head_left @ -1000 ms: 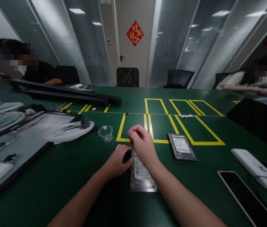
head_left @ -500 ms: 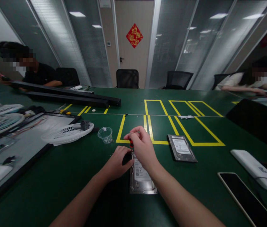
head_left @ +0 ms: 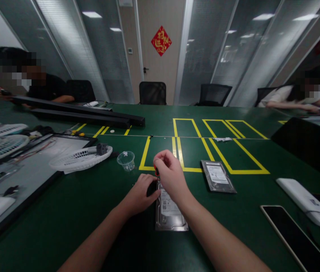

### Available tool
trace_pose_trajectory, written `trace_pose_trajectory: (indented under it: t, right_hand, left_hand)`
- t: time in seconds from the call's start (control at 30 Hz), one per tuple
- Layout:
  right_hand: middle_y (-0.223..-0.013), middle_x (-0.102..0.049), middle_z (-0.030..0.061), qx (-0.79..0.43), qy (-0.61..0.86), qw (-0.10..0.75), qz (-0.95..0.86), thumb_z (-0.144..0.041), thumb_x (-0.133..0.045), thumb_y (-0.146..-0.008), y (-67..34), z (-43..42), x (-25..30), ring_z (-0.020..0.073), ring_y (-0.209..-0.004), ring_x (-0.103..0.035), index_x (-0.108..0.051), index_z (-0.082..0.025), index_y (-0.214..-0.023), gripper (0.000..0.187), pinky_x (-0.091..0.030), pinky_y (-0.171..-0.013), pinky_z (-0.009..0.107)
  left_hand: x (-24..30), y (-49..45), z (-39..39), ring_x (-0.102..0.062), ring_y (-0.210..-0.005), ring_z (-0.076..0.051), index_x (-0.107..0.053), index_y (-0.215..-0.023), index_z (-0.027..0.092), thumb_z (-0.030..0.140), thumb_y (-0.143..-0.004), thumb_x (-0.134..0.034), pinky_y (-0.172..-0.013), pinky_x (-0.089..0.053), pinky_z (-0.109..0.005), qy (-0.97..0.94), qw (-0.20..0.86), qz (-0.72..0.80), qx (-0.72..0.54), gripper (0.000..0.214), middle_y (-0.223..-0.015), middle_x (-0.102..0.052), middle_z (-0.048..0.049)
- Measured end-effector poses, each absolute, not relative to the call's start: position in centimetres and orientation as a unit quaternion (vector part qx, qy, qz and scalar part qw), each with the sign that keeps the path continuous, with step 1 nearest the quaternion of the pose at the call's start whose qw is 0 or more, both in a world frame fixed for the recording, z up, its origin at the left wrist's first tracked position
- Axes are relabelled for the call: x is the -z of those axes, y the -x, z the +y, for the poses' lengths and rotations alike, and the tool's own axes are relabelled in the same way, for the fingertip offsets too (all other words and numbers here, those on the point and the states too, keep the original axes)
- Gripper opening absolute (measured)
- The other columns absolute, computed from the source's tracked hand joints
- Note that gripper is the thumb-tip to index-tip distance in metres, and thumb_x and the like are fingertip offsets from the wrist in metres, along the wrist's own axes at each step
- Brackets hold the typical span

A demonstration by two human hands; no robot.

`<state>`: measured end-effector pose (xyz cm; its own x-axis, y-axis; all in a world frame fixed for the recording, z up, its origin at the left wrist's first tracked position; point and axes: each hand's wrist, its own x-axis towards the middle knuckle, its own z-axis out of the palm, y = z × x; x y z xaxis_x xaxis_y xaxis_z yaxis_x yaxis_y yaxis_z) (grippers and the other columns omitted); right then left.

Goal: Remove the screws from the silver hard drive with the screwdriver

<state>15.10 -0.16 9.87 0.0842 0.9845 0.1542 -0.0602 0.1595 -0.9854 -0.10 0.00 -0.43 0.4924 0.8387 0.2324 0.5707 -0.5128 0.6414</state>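
Observation:
A silver hard drive (head_left: 171, 221) with a white label lies flat on the green table in front of me. My right hand (head_left: 170, 172) is closed around a small screwdriver (head_left: 156, 170) with a red and black handle. The screwdriver stands roughly upright over the drive's far left corner, but the hand covers part of it and its tip is hard to make out. On the drive's left side, my left hand (head_left: 141, 194) grips the edge, thumb on the top face and fingers by the far corner. A second hard drive (head_left: 218, 176) rests to the right.
A clear plastic cup (head_left: 126, 161) and a white fan grille (head_left: 80, 159) are on the left. Long black bars (head_left: 83, 113) lie farther back. A phone (head_left: 296, 238) and a white device (head_left: 304, 200) sit at right. Two other people are seated across the table.
My right hand has shifted and turned slightly around the screwdriver, so less of its handle shows. My left hand and the hard drive keep their places.

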Motion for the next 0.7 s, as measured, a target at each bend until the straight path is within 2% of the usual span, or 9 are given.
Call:
trace_pose_trajectory:
  t: [0.27,0.7]
  right_hand:
    - [-0.072,-0.06,-0.003,-0.478,0.462,0.572,-0.481,-0.032,-0.063,-0.082,-15.02,-0.2,-9.57,0.0166,-0.069,-0.056,-0.057,-0.023,-0.087,0.012,-0.042,-0.064,0.031]
    - [-0.072,-0.056,-0.0026,-0.426,0.462,0.577,-0.521,-0.03,-0.064,-0.085,-15.23,-0.14,-9.65,0.0168,-0.07,-0.053,-0.059,-0.024,-0.078,0.011,-0.043,-0.065,0.03]
  left_hand:
    - [0.8,0.12,0.04,-0.059,-0.119,-0.031,-0.066,-0.125,0.021,0.025,-0.093,-0.071,-0.105,-0.051,-0.048,-0.828,0.247,0.422,-0.276,0.033,-0.125,-0.069,-0.011]
    - [0.44,0.19,-0.04,-0.059,-0.118,-0.032,-0.065,-0.128,0.022,0.028,-0.095,-0.07,-0.104,-0.052,-0.049,-0.83,0.247,0.42,-0.27,0.034,-0.125,-0.069,-0.0116]
